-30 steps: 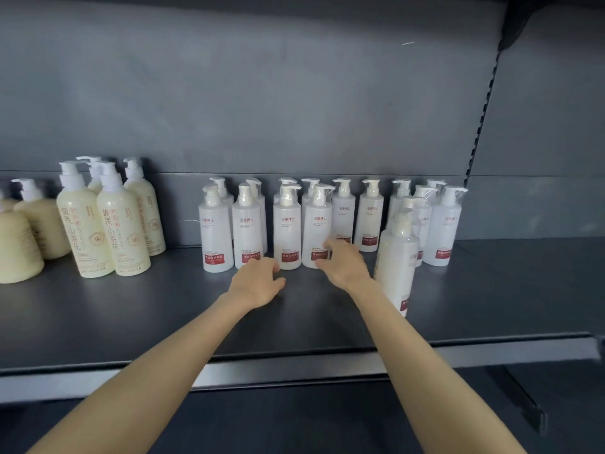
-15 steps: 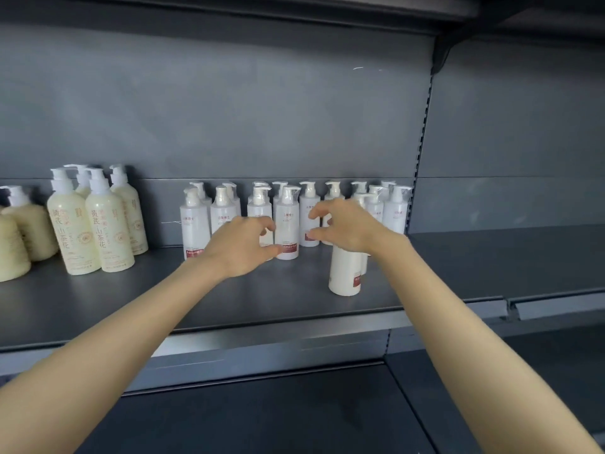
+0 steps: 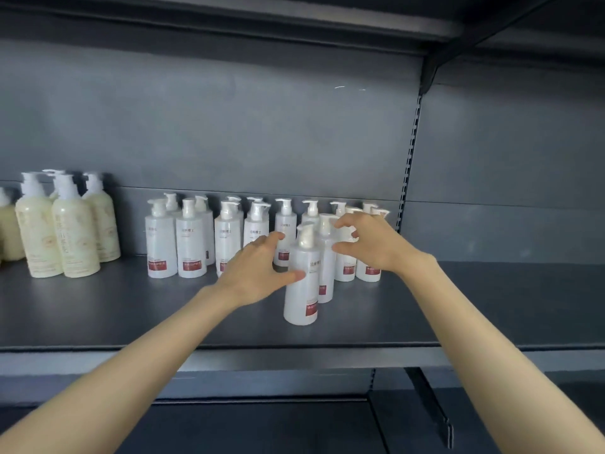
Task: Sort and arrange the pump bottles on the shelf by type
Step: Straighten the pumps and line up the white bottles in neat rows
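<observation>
No legible txt: chars. printed on white plastic pump bottles (image 3: 161, 239) & cream-yellow plastic pump bottles (image 3: 75, 237) are blurred.

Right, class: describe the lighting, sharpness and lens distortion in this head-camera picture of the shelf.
Head view: soft, even light; dim shadows on the back wall behind the cream plastic pump bottles, whose label print is blurred; the wide lens makes the slotted grey metal upright lean.

Grey metal shelf (image 3: 98, 309) with a paler front rail (image 3: 294, 358), matte grey back panel (image 3: 229, 119) in soft light, 1 slotted upright (image 3: 411, 152) at right, upper shelf (image 3: 229, 14) overhead on a black bracket (image 3: 432, 70), lower shelf (image 3: 262, 427) beneath
</observation>
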### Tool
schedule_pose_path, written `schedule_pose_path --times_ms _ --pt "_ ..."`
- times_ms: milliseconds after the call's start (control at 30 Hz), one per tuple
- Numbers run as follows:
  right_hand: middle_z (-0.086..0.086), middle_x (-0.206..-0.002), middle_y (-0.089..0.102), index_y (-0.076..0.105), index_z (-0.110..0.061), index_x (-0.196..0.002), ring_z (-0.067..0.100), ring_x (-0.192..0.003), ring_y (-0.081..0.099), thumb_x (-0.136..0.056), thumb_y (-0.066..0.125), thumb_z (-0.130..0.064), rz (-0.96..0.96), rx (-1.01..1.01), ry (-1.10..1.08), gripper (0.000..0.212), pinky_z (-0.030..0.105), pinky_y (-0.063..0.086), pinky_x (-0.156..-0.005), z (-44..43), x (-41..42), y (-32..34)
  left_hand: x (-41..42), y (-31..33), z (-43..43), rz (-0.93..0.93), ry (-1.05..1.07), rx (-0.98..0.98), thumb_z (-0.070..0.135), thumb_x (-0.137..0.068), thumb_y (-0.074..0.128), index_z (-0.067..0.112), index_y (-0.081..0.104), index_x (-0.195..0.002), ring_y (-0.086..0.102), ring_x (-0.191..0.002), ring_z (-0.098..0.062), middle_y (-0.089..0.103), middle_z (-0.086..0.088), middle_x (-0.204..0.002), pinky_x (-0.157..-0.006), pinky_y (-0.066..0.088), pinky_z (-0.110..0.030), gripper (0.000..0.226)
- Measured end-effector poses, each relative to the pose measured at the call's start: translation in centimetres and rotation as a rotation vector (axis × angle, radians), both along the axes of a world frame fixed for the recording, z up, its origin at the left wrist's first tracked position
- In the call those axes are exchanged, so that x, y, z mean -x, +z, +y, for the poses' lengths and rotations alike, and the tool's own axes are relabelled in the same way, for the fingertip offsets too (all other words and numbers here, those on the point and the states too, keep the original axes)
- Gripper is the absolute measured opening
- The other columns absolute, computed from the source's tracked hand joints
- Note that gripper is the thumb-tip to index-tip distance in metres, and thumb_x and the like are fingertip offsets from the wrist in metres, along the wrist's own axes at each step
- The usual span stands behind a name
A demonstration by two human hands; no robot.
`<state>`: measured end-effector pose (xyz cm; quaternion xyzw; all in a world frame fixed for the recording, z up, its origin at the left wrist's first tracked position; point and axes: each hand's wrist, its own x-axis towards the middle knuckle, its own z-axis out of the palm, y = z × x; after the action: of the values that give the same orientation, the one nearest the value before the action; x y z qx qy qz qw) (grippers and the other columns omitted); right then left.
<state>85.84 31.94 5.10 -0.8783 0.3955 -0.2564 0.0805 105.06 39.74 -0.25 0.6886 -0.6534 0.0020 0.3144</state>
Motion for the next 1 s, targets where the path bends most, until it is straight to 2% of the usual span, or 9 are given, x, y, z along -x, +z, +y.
schedule_pose_path --times_ms 167,267,333,433,600,733,800,900,1000 --pt "0.006 -0.136 0.046 0.042 -0.017 -0.139 0.026 -0.107 0.058 -0.089 0.063 -0.026 -0.039 -0.096 0.081 0.055 0.024 0.046 -0.071 -4.7 1.0 -2.4 2.3 -2.9 -1.9 0.192 0.062 -0.006 0.054 -0.073 0.070 0.025 0.022 -0.143 0.051 -0.119 -0.018 0.047 0.002 -0.137 -0.097 0.045 -0.038 0.090" --pt "0.007 -0.141 0.044 0.034 -0.018 -0.143 0.023 -0.123 0.047 -0.088 0.066 -0.028 -0.057 -0.183 0.134 0.064 0.031 0.044 -0.092 -6.8 1.0 -3.9 3.2 -3.9 -2.4 0.280 0.076 0.001 0.050 -0.071 0.073 0.028 0.029 -0.136 0.055 -0.109 -0.015 0.053 0.007 -0.127 -0.092 0.048 -0.038 0.082" --pt "0.008 -0.140 0.044 0.031 -0.019 -0.143 0.023 -0.122 0.047 -0.087 0.067 -0.031 -0.089 -0.242 0.161 0.068 0.035 0.045 -0.093 -7.8 0.8 -4.5 3.5 -4.1 -2.7 0.312 0.093 0.020 0.043 -0.073 0.074 0.024 0.034 -0.132 0.056 -0.102 -0.013 0.054 0.011 -0.115 -0.085 0.048 -0.030 0.074" --pt "0.006 -0.133 0.048 0.031 -0.019 -0.142 0.020 -0.110 0.053 -0.086 0.067 -0.034 -0.178 -0.302 0.201 0.068 0.030 0.046 -0.082 -9.1 0.2 -5.2 3.7 -4.0 -3.1 0.351 0.111 0.056 0.034 -0.076 0.076 0.021 0.038 -0.128 0.055 -0.091 -0.003 0.051 0.019 -0.100 -0.072 0.042 -0.015 0.065" --pt "0.000 -0.124 0.052 0.028 -0.014 -0.143 0.014 -0.107 0.051 -0.084 0.069 -0.035 -0.270 -0.376 0.259 0.075 0.022 0.038 -0.082 -9.9 -1.6 -6.0 3.0 -4.2 -4.0 0.429 0.121 0.097 0.026 -0.076 0.077 0.022 0.042 -0.127 0.054 -0.087 0.004 0.053 0.020 -0.097 -0.064 0.041 -0.009 0.062" --pt "-0.001 -0.120 0.057 0.038 -0.012 -0.132 0.011 -0.101 0.054 -0.083 0.072 -0.027 -0.343 -0.410 0.276 0.061 0.015 0.043 -0.071 -10.8 -2.6 -6.4 1.6 -4.1 -5.2 0.461 0.116 0.096 0.023 -0.077 0.076 0.020 0.041 -0.132 0.055 -0.090 -0.003 0.054 0.013 -0.102 -0.066 0.041 -0.010 0.064" --pt "0.001 -0.118 0.058 0.039 -0.011 -0.129 0.014 -0.105 0.057 -0.083 0.072 -0.022 -0.381 -0.431 0.269 0.057 0.022 0.047 -0.079 -11.5 -3.0 -6.6 0.7 -4.0 -6.2 0.469 0.101 0.094 0.022 -0.077 0.076 0.018 0.041 -0.133 0.055 -0.095 -0.009 0.055 0.009 -0.106 -0.070 0.041 -0.012 0.066" --pt "0.002 -0.113 0.058 0.037 -0.010 -0.123 0.018 -0.107 0.059 -0.085 0.070 -0.017 -0.424 -0.465 0.249 0.052 0.030 0.049 -0.086 -12.5 -3.6 -6.9 -0.7 -4.1 -8.0 0.511 0.070 0.083 0.020 -0.077 0.076 0.016 0.040 -0.132 0.055 -0.102 -0.014 0.056 0.004 -0.114 -0.082 0.044 -0.022 0.066" --pt "-0.005 -0.109 0.056 0.035 -0.011 -0.126 0.018 -0.109 0.058 -0.086 0.068 -0.019 -0.410 -0.458 0.220 0.052 0.035 0.050 -0.092 -13.2 -4.2 -7.0 -2.2 -4.2 -9.7 0.550 0.025 0.066 0.015 -0.077 0.076 0.015 0.041 -0.127 0.057 -0.103 -0.015 0.057 0.003 -0.116 -0.084 0.044 -0.024 0.061"
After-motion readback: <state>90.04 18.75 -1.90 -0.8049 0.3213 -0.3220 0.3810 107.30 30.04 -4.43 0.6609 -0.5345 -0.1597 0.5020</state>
